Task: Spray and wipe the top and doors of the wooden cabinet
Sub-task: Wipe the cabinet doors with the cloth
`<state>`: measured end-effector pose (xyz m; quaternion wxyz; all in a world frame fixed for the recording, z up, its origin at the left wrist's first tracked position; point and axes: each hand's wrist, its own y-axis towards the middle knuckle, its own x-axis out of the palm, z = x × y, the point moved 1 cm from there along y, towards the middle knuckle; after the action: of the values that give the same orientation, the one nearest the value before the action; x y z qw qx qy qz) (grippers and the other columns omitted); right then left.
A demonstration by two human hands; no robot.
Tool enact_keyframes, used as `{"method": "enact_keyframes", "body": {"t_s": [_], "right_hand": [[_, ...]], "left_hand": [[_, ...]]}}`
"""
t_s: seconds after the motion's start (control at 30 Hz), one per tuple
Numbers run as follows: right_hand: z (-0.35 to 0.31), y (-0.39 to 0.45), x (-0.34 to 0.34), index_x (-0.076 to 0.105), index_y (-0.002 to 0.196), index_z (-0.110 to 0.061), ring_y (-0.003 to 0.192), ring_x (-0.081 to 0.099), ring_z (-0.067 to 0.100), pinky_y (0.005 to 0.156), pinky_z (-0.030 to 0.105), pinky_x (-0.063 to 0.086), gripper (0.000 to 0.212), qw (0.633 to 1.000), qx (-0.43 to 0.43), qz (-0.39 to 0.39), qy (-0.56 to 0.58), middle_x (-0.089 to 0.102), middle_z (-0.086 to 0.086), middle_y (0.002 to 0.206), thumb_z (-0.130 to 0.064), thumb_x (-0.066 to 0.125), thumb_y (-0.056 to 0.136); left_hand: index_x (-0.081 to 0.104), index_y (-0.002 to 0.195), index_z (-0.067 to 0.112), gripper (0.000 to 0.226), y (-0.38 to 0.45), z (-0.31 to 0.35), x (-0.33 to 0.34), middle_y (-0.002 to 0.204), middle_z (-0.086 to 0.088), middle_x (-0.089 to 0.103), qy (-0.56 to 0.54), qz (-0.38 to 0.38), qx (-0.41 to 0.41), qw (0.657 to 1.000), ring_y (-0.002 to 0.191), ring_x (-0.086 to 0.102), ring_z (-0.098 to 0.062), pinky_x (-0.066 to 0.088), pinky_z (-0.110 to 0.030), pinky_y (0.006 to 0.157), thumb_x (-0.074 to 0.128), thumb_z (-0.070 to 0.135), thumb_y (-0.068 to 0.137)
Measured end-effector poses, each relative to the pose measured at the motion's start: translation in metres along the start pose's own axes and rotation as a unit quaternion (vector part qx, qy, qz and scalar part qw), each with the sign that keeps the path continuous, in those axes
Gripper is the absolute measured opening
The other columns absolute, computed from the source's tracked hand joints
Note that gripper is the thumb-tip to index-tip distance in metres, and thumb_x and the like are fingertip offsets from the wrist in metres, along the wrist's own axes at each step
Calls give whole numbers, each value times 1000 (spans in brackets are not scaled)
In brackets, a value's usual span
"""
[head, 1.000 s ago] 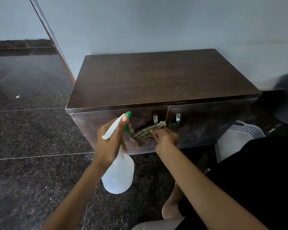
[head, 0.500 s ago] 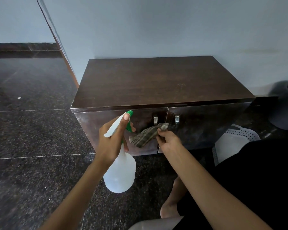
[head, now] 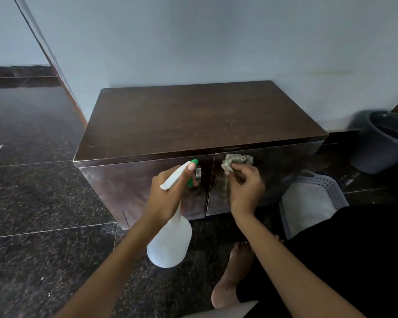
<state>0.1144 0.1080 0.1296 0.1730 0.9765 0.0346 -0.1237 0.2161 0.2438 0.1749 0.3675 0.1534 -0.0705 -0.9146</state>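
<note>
While pressing a bunched cloth (head: 237, 160) against the upper inner corner of the right door (head: 285, 171), just under the front edge of the cabinet (head: 193, 120) top: judged to be mid-wipe on the doors. From the head view, the only one given. Right hand (head: 246, 189) curled round the lower part of the cloth, pinching it to the wood, with the bulk of the rag showing just above the knuckles. Left hand (head: 168, 198) wrapped round the neck of a white spray bottle (head: 170, 244), forefinger laid along the green-tipped nozzle, bottle body hanging below the wrist. Nozzle close in front of the left door (head: 124, 184), just beside its metal handle (head: 198, 173); no handle to be seen on the right door, perhaps hidden behind cloth or hand. Cannot tell whether the top, beyond both hands, has been wiped already. Next, probably: sweep the cloth outward and down across the right door, away from the left hand, keeping flat pressure and working round any handle. Then perhaps a fresh squirt, with the nozzle aimed at the wood and not at the right hand. Containers: to the right of the right hand, a white perforated basket (head: 331, 187) on the floor beside the cabinet, with something pale inside, not clear what. Further right and beyond, a dark bucket (head: 381, 143) near the wall, contents not visible. Bottle cloudy white, fill level not readable.
</note>
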Motion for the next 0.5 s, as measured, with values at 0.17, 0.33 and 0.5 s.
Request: {"method": "enact_keyframes", "body": {"t_s": [0.17, 0.33, 0.5], "right_hand": [[12, -2, 12, 70, 91, -16, 89, 57, 22, 63, 27, 44, 15, 970, -145, -15, -192, 60, 3, 104, -9, 69, 78], [19, 0, 10, 67, 91, -16, 90, 56, 26, 64, 32, 47, 13, 960, -178, -23, -214, 59, 7, 104, -10, 63, 80], [22, -7, 9, 61, 89, -14, 90, 55, 29, 55, 33, 48, 20, 944, -170, -55, -279, 56, 10, 104, -3, 69, 73]], "left_hand": [[69, 80, -4, 49, 3, 0, 5, 72, -12, 70, 14, -18, 2, 1000, 59, 60, -10, 45, -34, 60, 52, 38, 99], [69, 76, -1, 50, 2, -1, 9, 65, -6, 69, 20, -21, -13, 1000, 51, 59, -8, 47, -30, 57, 52, 41, 98], [69, 75, 2, 54, 1, 0, 11, 63, -4, 70, 19, -32, -16, 999, 52, 61, -7, 47, -29, 58, 52, 47, 96]]}}
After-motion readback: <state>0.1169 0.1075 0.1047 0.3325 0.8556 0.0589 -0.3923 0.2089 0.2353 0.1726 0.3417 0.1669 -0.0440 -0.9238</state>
